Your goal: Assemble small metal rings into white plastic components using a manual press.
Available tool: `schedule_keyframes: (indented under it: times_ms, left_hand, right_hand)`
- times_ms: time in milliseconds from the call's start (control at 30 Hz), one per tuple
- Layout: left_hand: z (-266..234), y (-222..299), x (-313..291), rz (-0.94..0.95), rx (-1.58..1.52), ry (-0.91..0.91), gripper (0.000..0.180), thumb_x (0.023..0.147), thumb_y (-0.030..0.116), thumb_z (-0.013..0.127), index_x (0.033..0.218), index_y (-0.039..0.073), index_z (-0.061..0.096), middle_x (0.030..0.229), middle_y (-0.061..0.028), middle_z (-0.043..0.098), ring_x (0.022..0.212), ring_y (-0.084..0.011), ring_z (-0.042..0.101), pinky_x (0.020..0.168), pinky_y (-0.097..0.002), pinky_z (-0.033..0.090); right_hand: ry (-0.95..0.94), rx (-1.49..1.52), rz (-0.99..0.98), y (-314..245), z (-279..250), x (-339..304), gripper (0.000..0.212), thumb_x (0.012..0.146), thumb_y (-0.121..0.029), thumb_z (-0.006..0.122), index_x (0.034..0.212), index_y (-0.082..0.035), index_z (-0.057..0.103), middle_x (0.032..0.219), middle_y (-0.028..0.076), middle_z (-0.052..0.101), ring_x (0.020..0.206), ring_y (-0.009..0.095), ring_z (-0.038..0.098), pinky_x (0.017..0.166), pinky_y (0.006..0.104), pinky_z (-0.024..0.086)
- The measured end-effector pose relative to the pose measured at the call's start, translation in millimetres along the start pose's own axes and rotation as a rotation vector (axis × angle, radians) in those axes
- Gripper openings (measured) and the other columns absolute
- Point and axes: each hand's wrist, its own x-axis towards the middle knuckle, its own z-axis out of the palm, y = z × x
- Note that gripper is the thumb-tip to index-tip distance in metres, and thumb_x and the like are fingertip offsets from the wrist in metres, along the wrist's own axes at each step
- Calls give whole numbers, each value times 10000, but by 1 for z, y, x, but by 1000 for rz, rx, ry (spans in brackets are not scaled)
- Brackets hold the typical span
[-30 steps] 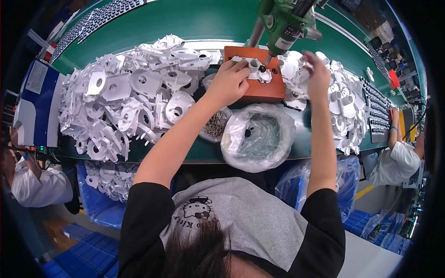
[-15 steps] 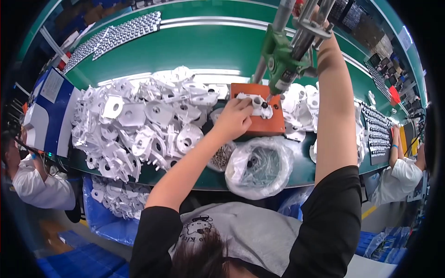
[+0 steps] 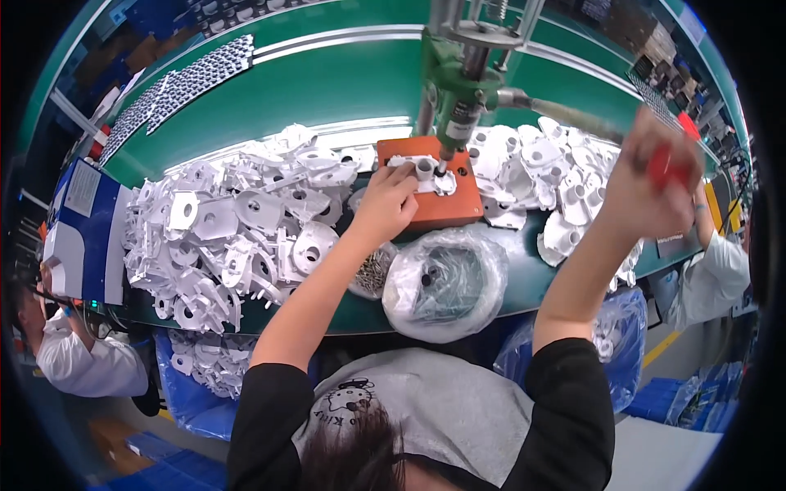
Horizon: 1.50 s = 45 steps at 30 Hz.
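1. At the middle of the counter (image 3: 327, 90), toward its near edge, an orange jig (image 3: 438, 196) sits under a green press (image 3: 463, 90), with one white part (image 3: 422, 170) seated on it below the press tip.
2. Progress, judged from the piles: a large heap (image 3: 237, 237) of white parts lies left of the jig and a smaller heap (image 3: 544, 176) right of it; which is finished I cannot tell, so much seems left.
3. The left hand (image 3: 385, 204) rests on the jig's near left corner, fingers curled, fingertips touching the seated part and steadying it.
4. The right hand (image 3: 651, 184) is raised, its grip closed tight around the red knob (image 3: 665, 168) of the press lever (image 3: 565, 114).
5. A bag (image 3: 446, 282) and a dish of screws (image 3: 372, 274) sit at the near edge.
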Motion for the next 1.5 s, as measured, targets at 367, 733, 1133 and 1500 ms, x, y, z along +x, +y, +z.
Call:
schedule_keyframes:
  times_ms: [367,733,1133,1500]
  left_hand:
    - [1,1,-4,-4,-4,17,116,736,51,546,844,10,550,1132,-151,571,982,-340,517,877,-424,419]
    - [-3,1,-5,-84,4,-8,204,742,47,529,940,-4,540,1017,-162,592,967,-338,522,867,-428,425]
    - [-4,-2,-8,-205,3,-48,541,752,96,533,1259,-44,404,1298,-217,427,1225,-370,383,1036,-419,318]
    - [-24,-3,17,-261,-15,-228,408,763,244,565,1168,201,573,1257,-164,475,1185,-330,435,1020,-453,298]
  right_hand:
    - [78,-309,190,-20,-17,-164,155,629,-191,523,679,-56,466,703,136,543,894,316,496,916,445,303]
    - [-51,-719,-121,68,7,32,357,927,-155,410,1233,16,475,1132,182,586,972,241,580,920,377,424]
    - [-46,-928,438,60,-28,-86,267,842,-171,580,1068,-39,635,1158,113,596,1090,248,526,947,354,386]
    - [-172,-1606,512,94,-118,-205,341,751,-190,658,1006,20,574,958,159,586,938,347,505,816,445,385]
